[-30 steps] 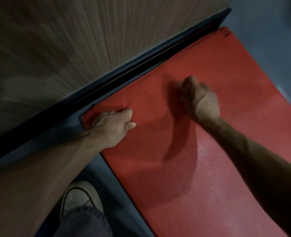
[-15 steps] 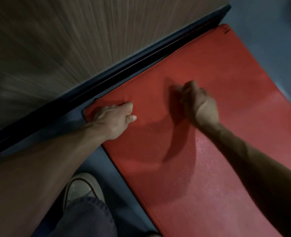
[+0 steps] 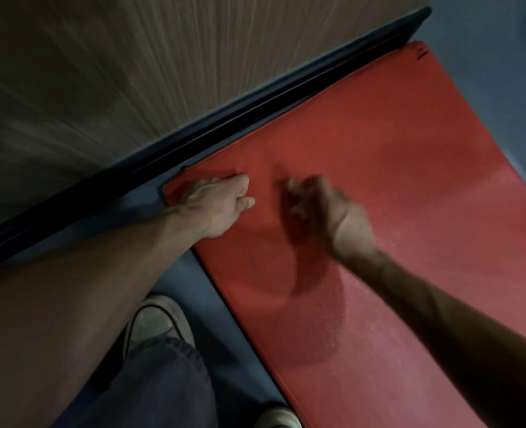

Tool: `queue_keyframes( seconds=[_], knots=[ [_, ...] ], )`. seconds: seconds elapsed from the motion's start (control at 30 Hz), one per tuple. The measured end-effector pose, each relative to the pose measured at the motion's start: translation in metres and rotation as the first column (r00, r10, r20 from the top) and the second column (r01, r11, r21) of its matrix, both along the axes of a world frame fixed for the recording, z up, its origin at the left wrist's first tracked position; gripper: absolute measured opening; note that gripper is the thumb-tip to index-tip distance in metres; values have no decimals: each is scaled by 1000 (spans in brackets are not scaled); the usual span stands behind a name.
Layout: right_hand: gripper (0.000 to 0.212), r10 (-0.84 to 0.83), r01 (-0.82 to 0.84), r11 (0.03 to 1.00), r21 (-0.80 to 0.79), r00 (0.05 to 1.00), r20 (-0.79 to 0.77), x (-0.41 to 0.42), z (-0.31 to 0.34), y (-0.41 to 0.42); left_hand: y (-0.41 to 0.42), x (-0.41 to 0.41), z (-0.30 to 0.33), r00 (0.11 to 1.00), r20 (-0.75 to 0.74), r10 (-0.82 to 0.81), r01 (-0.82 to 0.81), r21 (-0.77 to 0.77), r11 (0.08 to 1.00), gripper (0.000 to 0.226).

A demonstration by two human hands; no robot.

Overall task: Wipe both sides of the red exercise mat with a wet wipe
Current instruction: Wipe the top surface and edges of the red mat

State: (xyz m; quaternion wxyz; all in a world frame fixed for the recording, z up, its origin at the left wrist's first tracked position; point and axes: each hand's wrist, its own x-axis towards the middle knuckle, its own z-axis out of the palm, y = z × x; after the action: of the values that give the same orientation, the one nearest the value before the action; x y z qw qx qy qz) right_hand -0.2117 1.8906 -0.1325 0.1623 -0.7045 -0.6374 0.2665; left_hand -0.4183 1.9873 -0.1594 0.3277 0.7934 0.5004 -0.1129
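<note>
mat: the red exercise mat (image 3: pixel 394 186) lies flat on the blue-grey floor (image 3: pixel 193 291), its long far edge tight along the dark baseboard (image 3: pixel 193 143) under the wood-grain wall (image 3: pixel 101 72). from my view it runs from the near-left corner up to the far-right corner, where i see a small black mark.
mat surface: i see a darker, shaded patch below the right hand and a paler, speckled sheen toward the lower right.
left hand: my left hand (image 3: pixel 218 205) rests on the mat's near-left corner, fingers curled down onto the edge, thumb lying along the red surface. it presses or holds that corner; i cannot tell whether the fingers wrap under the edge.
right hand: my right hand (image 3: pixel 323 211) is on the mat just to the right of the left hand, a little apart from it. it is blurred, fingers bent toward the surface. i cannot tell whether it grips anything.
wet wipe: i cannot make it out anywhere; whatever sits under the right hand's fingers is lost in blur and shadow.
arms: both forearms are bare and reach in from the bottom corners.
legs: a dark trouser leg (image 3: pixel 150 384) and a pale shoe (image 3: pixel 156 322) stand on the floor just left of the mat's near edge; the toe of a second shoe (image 3: pixel 278 417) shows at the bottom, beside the mat.
</note>
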Motion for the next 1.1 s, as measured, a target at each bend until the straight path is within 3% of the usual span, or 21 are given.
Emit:
queue_keyframes(
  seconds=[0.07, 0.13, 0.17, 0.2, 0.23, 0.3, 0.33, 0.4, 0.47, 0.53, 0.57, 0.6, 0.63, 0.7, 0.77, 0.8, 0.83, 0.9, 0.97, 1.03, 1.1],
  knots=[
    [31, -158, 153, 986, 63, 982, 99, 17, -10, 10, 0, 0, 1, 1000, 11, 8, -8, -17, 1000, 40],
    [27, -87, 94, 992, -89, 993, 80, 0, -16, 5, 0, 0, 3, 1000, -1, 3, -3, -12, 1000, 40],
    [32, -87, 91, 995, -45, 992, 87, -15, -29, -4, 0, 0, 4, 1000, -9, 3, -3, -7, 1000, 40],
    [46, -70, 78, 984, -162, 996, 56, -14, -21, -16, 0, 0, 4, 1000, -10, 4, -4, -5, 1000, 40],
    [61, 1, 3, 996, -88, 999, 46, -17, -45, -21, -1, 0, 4, 1000, -6, 6, -6, -7, 1000, 40],
    [41, -62, -122, 922, 369, 891, 450, -27, -73, -16, -2, 0, 5, 1000, 6, 11, -11, -8, 1000, 40],
    [42, -3, -203, 902, 381, 881, 474, -37, -77, -20, -2, -1, 6, 1000, 10, 13, -13, -6, 1000, 40],
    [29, 205, -243, 966, 87, 926, 317, -35, -25, -47, -1, -2, 5, 1000, 6, 19, -19, -1, 1000, 39],
    [22, 245, -260, 965, 30, 937, 247, -28, 0, -20, -1, -1, 5, 1000, 14, 27, -27, -16, 1000, 37],
    [28, 20, -71, 979, 193, 967, 252, 7, -3, 2, -1, -1, 5, 999, 23, 25, -24, -27, 999, 39],
    [29, -79, 32, 983, 179, 963, 259, 13, -6, 12, -1, -1, 5, 999, 24, 25, -24, -30, 999, 40],
    [28, -78, 33, 987, 155, 952, 295, 8, -7, 13, -1, -1, 6, 999, 21, 27, -26, -29, 999, 40],
    [24, 29, -63, 992, 109, 957, 290, -11, -13, 4, -1, -1, 6, 1000, 14, 27, -27, -25, 999, 41],
    [22, 307, -315, 946, 70, 946, 108, -61, -12, -32, 0, -1, 5, 1000, -2, 23, -23, -10, 1000, 42],
    [17, 628, -614, 769, 178, 778, -31, -93, 1, -63, 0, -2, 4, 1000, -2, 25, -25, -13, 1000, 42],
    [14, 736, -725, 674, 140, 675, -50, -97, 8, -69, 0, -2, 4, 1000, 6, 24, -23, -17, 1000, 41],
    [13, 749, -744, 662, 91, 654, -103, -96, 12, -68, 0, -1, 3, 1000, 11, 19, -19, -15, 1000, 41],
    [14, 561, -555, 827, 87, 823, -91, -71, 6, -49, 1, -2, 2, 1000, 9, 22, -22, -3, 1000, 39],
    [15, 184, -188, 976, 107, 982, 45, -30, 4, -16, 1, -2, 2, 1000, 13, 16, -16, 1, 1000, 35],
    [17, 4, -17, 994, 109, 992, 127, -12, 3, 6, 0, -1, 2, 1000, 18, 12, -12, -4, 1000, 37],
    [25, 102, -98, 995, -35, 982, 162, -30, 0, 0, 0, -2, 3, 1000, 13, 10, -10, 2, 1000, 41]
  ],
)
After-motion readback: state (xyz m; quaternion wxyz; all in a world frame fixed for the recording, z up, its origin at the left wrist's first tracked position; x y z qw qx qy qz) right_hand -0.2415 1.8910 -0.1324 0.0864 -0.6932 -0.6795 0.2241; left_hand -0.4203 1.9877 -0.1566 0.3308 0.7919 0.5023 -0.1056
